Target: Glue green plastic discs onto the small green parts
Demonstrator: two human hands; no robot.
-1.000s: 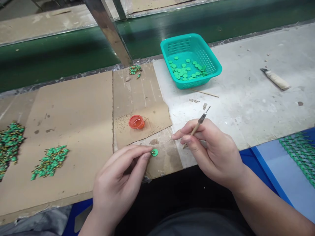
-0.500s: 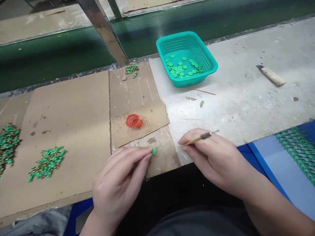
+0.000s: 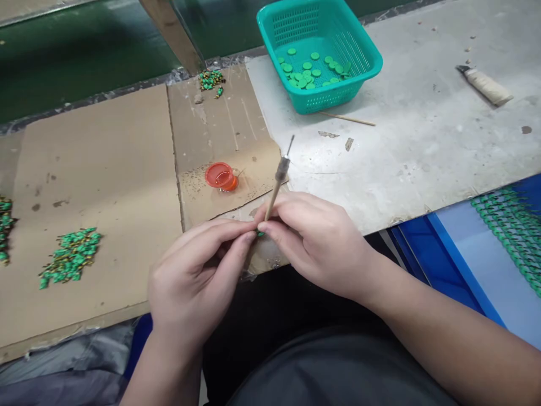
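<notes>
Between thumb and forefinger, my left hand (image 3: 196, 270) pinches a small green disc (image 3: 260, 233), now mostly hidden by fingertips. My right hand (image 3: 316, 242) is closed on a thin wooden-handled tool (image 3: 275, 189) with a dark wrapped collar and a fine metal tip pointing up and away. Its lower end is hidden at the fingertips, which meet those of my left hand over the disc. Just beyond the hands, a small red cup (image 3: 222, 176) with clear liquid stands on cardboard. Similar green discs (image 3: 307, 66) lie in a teal basket (image 3: 319, 104) at the back.
Piles of small green-and-gold pieces (image 3: 71, 256) lie on the cardboard (image 3: 114, 163) to the left, with a smaller pile (image 3: 210, 80) farther back. A thin stick (image 3: 349, 118) lies by the basket. A wrapped blade (image 3: 486, 87) rests at right. Green strands (image 3: 507, 231) hang over a blue container.
My right hand has moved left to meet my left hand at the disc. The tool has swung from pointing right to nearly upright. The camera view has shifted downward.
</notes>
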